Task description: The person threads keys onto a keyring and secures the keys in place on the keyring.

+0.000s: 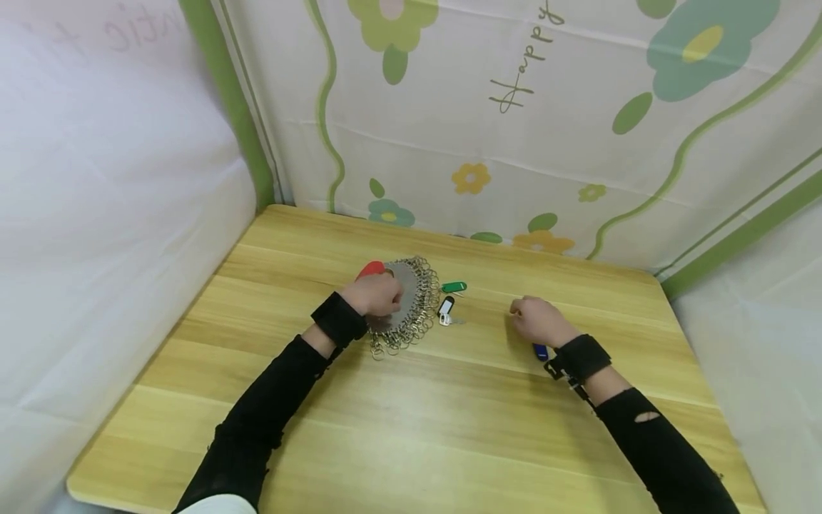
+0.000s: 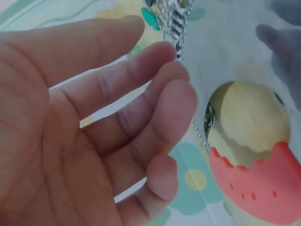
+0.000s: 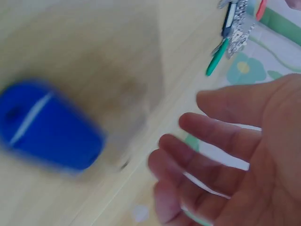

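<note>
My left hand (image 1: pixel 374 294) is over a round grey metal disc (image 1: pixel 407 277) edged with many small metal rings (image 1: pixel 420 325). The left wrist view shows its fingers loosely bent, with nothing between them. A red, bite-edged piece (image 2: pixel 263 193) borders a round hole in the disc. Right of the rings lie a green key tag (image 1: pixel 454 287) and a black key tag (image 1: pixel 446 306) with silver keys (image 1: pixel 445 319). Farther right, my right hand (image 1: pixel 542 321) hovers by a blue key tag (image 3: pixel 51 127), fingers relaxed and holding nothing.
Everything sits on a light wooden table (image 1: pixel 398 428). White cloth walls (image 1: pixel 128 178) with printed flowers and green bands close in the left, back and right sides.
</note>
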`<state>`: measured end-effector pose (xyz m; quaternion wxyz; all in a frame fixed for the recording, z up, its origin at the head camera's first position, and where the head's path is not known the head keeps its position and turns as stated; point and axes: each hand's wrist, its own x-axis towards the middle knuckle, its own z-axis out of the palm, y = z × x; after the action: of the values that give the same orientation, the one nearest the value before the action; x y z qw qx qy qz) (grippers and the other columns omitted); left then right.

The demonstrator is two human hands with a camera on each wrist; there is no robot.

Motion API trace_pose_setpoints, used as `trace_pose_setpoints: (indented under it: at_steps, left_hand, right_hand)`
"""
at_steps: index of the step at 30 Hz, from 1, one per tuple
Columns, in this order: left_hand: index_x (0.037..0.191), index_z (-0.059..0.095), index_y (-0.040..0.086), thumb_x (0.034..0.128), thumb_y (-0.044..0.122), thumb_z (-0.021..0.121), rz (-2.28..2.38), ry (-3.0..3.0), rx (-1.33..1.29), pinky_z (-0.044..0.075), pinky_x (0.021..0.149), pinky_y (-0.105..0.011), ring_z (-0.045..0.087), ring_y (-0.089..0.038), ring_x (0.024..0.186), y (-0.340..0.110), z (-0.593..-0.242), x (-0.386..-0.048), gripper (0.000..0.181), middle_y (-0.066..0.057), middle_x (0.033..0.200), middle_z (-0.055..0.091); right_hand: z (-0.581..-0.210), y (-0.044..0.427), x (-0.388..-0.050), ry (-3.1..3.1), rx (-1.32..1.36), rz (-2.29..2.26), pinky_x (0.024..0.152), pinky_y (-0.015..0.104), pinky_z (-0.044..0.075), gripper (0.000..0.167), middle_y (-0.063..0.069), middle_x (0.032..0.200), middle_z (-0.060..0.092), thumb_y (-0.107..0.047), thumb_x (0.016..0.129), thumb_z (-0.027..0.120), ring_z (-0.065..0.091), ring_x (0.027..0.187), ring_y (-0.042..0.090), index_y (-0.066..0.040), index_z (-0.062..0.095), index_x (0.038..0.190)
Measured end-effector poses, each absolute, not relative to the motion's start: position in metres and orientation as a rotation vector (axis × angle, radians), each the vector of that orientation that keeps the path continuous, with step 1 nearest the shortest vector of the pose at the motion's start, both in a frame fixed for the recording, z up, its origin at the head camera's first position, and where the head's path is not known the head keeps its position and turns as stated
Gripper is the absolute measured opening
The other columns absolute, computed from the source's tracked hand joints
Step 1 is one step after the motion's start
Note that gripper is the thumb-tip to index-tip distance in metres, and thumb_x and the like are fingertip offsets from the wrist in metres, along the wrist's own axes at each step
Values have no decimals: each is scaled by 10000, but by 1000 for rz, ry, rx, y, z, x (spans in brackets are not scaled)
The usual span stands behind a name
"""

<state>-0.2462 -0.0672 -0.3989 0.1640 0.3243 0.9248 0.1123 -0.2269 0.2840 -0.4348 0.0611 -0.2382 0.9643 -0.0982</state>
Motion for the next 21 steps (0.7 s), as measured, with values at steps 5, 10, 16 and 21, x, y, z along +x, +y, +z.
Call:
trace_pose_setpoints:
  at_steps: [5,10,16,21]
  left_hand:
    - [538,308,174,923,80,561,309,2612,1011,224,506,-250,141,-103,494,-54,-405,-242,470,46,536,147]
    - [574,342,174,896,55,563,198,2632,1067,214,499,-239,179,-93,490,-42,-406,-234,408,48,543,177]
    - [610,458,171,856,75,626,104,2636,1163,272,502,-218,311,-81,513,-26,-409,-230,313,69,560,324]
    - [626,435,163,869,76,638,58,2634,1202,268,518,-232,320,-96,544,-16,-414,-232,328,53,584,324]
  right_hand:
    - [-436,305,-212,2895,-695,-196,730,431,498,251,221,978,608,-69,922,518,595,823,315,87,623,1089]
    - [-436,312,-205,2839,-630,-218,607,338,437,264,153,924,561,-99,917,577,487,664,185,46,609,1135]
    - [-439,315,-201,2863,-682,-243,644,363,461,229,159,926,585,-57,884,631,524,720,201,39,618,1092]
    - [-442,316,-199,2893,-680,-274,629,353,462,101,90,829,592,-47,867,661,523,682,167,-7,649,959]
